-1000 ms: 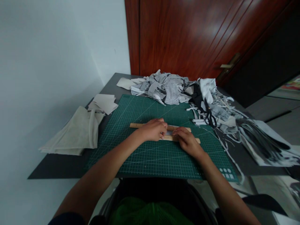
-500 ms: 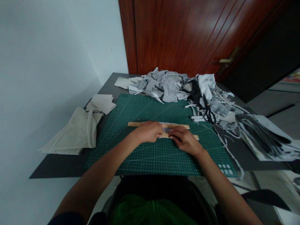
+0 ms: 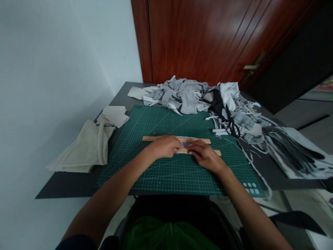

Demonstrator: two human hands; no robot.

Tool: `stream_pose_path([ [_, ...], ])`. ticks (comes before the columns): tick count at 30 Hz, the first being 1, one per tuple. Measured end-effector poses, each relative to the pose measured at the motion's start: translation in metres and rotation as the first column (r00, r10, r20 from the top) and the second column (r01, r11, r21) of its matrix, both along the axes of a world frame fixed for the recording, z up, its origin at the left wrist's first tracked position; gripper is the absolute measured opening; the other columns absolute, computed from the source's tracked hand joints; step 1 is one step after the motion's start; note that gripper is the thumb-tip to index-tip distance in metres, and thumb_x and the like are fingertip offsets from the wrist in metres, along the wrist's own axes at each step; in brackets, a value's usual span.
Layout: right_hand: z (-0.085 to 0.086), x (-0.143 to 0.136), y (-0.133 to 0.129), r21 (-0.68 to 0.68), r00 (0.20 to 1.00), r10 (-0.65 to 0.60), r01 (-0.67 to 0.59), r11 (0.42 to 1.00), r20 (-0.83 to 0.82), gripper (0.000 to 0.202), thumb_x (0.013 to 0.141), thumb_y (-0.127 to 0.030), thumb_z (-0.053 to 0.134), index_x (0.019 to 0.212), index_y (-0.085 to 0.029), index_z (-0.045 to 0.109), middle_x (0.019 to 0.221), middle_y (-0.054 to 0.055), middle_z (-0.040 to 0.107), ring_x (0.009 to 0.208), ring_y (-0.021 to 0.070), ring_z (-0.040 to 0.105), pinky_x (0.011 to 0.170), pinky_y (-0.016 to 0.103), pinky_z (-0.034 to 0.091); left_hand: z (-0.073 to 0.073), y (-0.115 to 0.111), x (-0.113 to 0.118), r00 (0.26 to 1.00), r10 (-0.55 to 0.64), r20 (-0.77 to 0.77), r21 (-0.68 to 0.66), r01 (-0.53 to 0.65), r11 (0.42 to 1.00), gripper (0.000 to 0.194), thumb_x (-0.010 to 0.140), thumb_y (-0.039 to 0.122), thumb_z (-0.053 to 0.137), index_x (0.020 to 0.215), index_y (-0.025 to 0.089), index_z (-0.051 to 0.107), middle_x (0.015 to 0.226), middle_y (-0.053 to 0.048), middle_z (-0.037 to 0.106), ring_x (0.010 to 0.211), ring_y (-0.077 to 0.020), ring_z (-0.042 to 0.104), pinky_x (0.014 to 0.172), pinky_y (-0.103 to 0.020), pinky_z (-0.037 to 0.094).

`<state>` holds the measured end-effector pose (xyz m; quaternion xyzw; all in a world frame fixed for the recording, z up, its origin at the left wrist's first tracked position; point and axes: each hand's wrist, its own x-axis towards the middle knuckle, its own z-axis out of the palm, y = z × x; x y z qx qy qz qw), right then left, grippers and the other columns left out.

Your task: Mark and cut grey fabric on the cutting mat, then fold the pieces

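Two wooden strips, a far one (image 3: pixel 149 138) and a near one (image 3: pixel 218 152), lie roughly parallel on the green cutting mat (image 3: pixel 169 177). Grey fabric (image 3: pixel 185 144) shows between them. My left hand (image 3: pixel 167 146) lies across the far strip, its fingers curled at the left end of the near strip. My right hand (image 3: pixel 204 154) has bent fingertips pressed on the near strip and the fabric edge. The fingers of both hands are closed; the fabric under them is largely hidden.
Grey fabric scraps (image 3: pixel 188 99) are heaped along the mat's far edge. Black scissors (image 3: pixel 230 126) lie among scraps at the right, beside folded cloth (image 3: pixel 299 152). Cream cloth (image 3: pixel 88 149) and pale pieces (image 3: pixel 114 115) sit at the left, near the wall.
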<state>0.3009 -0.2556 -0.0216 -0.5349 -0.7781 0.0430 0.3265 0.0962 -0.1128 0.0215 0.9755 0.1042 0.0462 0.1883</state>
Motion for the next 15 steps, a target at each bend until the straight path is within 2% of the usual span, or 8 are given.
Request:
stream_pose_path([
  [15,-0.0011,0.0,0.0018,-0.006,1.0,0.009,-0.009,1.0,-0.008,0.014,0.097,-0.017,0.058,0.104,-0.021,0.07,0.106,0.01,0.069,0.104,0.0254,0.063,0.092,0.045,0.054,-0.0036,0.0033,0.0008,0.998,-0.05,0.022,-0.005,0.051,0.999,0.018,0.079,0.006,0.059,0.068,0.02,0.061,0.073,-0.001,0.063,0.08,-0.0193,0.064,0.073,-0.03,0.042],
])
